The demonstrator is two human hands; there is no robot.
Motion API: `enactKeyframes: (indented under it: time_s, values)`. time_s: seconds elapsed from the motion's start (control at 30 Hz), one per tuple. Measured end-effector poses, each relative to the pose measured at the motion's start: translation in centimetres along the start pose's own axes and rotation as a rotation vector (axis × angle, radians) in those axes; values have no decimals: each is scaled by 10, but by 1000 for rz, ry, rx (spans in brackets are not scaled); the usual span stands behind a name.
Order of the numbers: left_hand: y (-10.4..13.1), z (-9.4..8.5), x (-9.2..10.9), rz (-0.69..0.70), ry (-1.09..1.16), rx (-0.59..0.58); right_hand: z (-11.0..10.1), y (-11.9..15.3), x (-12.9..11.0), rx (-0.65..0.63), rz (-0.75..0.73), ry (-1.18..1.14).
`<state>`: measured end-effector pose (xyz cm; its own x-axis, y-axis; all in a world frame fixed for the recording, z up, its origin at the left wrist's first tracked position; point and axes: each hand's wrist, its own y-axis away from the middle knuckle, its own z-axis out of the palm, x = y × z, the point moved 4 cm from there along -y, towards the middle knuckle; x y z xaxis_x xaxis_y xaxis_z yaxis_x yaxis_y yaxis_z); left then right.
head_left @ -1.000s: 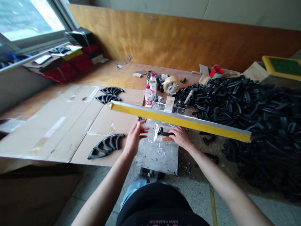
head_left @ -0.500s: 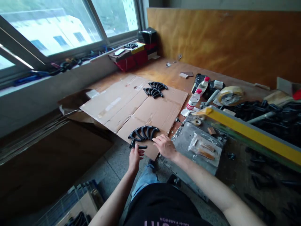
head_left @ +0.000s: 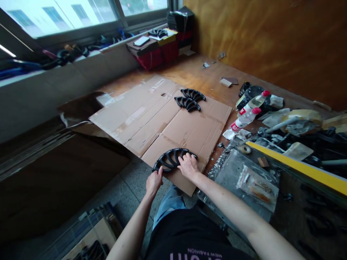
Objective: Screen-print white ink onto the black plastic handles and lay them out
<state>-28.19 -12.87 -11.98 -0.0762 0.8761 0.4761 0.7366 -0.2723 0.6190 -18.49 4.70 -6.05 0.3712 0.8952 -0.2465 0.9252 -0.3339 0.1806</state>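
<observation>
A fan-shaped row of black curved handle-like pieces (head_left: 169,159) lies near the front corner of a flattened cardboard sheet (head_left: 138,131). My left hand (head_left: 154,182) is closed at the row's left end, thumb and fingers on the end of the nearest curved piece. Bent over the row's right part, my right hand (head_left: 188,166) presses its fingers against the pieces and hides some of them. Farther back on the cardboard lie two smaller fans of the same black pieces (head_left: 189,99).
Two clear bottles with red caps (head_left: 245,119) stand right of the cardboard. Beyond a yellow-edged bar (head_left: 298,168) are piled black parts and a tape roll (head_left: 303,121). A plastic bag (head_left: 256,187) lies on the right-hand bench. Red boxes (head_left: 157,54) stand by the window.
My left hand has brought its loose curved piece up against the left end of the near row. My right hand has moved onto the row. The camera view has shifted.
</observation>
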Motion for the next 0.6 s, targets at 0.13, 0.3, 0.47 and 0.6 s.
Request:
enactKeyframes:
  time_s: [0.13,0.3,0.47,0.6]
  values:
    - [-6,1,3,7,28,-57,6,-3,-25,32,-34,-42]
    - [-7,14,0,-1,148,-120,25,-8,-45,-55,42,-64]
    - [-14,4,14,58,186,-96,14,-21,-45,-35,124,-137]
    - [-63,-18,69,203,150,-27,-9,-75,-27,66,257,-192]
